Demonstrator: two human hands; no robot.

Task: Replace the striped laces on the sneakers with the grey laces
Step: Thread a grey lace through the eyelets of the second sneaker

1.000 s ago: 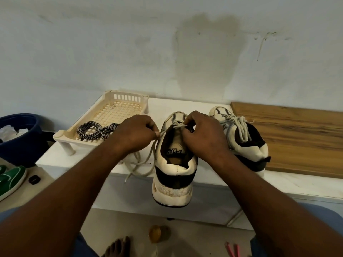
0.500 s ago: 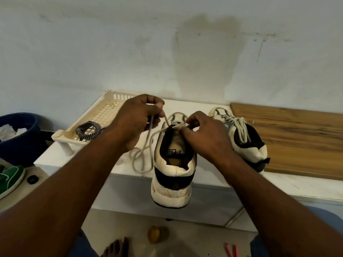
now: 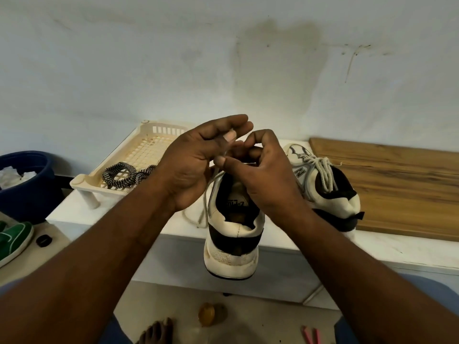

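Note:
A white and black sneaker [image 3: 233, 244] lies on the white shelf [image 3: 119, 217] with its heel past the front edge. Both hands meet just above its opening. My left hand [image 3: 196, 167] has its fingers curled, with the grey lace [image 3: 205, 207] running up into it. My right hand [image 3: 265, 177] pinches the same lace between thumb and forefinger. The loose lace end hangs down left of the shoe. A second sneaker [image 3: 332, 194] to the right has a grey lace tied on it. The black-and-white striped laces [image 3: 121, 173] lie bunched in a cream tray [image 3: 84, 181].
A wooden board [image 3: 397, 189] lies on the shelf at the right. A blue bucket [image 3: 27, 189], a green shoe [image 3: 12, 242] and a small black ring [image 3: 44, 240] are at the left. A bare foot [image 3: 155, 331] and a yellow object [image 3: 206, 314] are on the floor.
My left hand pulled the grey lace up from the shoe's left side and moved right to meet my right hand, which rose slightly above the shoe's opening.

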